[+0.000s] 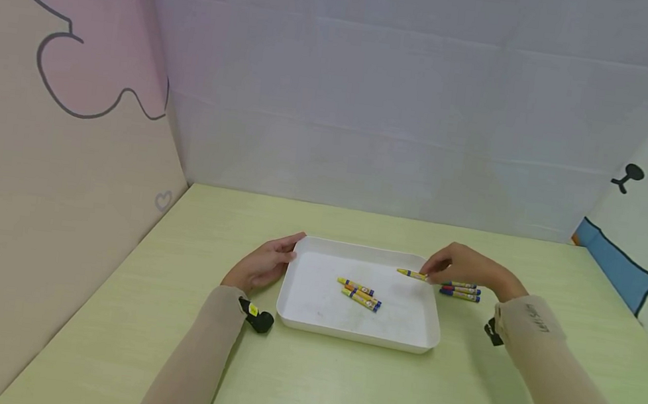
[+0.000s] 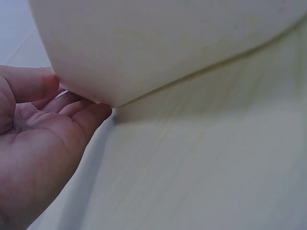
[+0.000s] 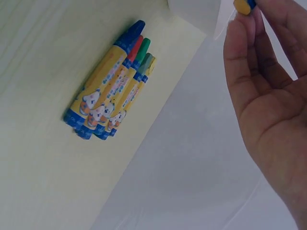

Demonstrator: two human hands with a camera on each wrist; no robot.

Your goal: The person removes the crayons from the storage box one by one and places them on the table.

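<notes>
White tray [image 1: 311, 314] held at left, yellow crayon [image 1: 410, 274] pinched at right

In the left wrist view, the tray's outer corner is seen to be gripped by the left hand [image 2: 53, 120], thumb against the wall, fingers beneath; the lower fingers are concealed in the head view. In the right wrist view, blue, red, green, grey-green and yellow tips are shown on the crayon group [image 3: 105, 91] right of the tray; from the head view it is partly covered by the right hand [image 1: 463, 268]. The yellow crayon is pinched between closed fingertips over the tray's far right part; whether it touches the tray cannot be told. It is largely cut off in the right wrist view. Three crayons [image 1: 360, 295] are contained mid-tray. The tray is backed by a pale sheet [image 1: 334, 110].
</notes>
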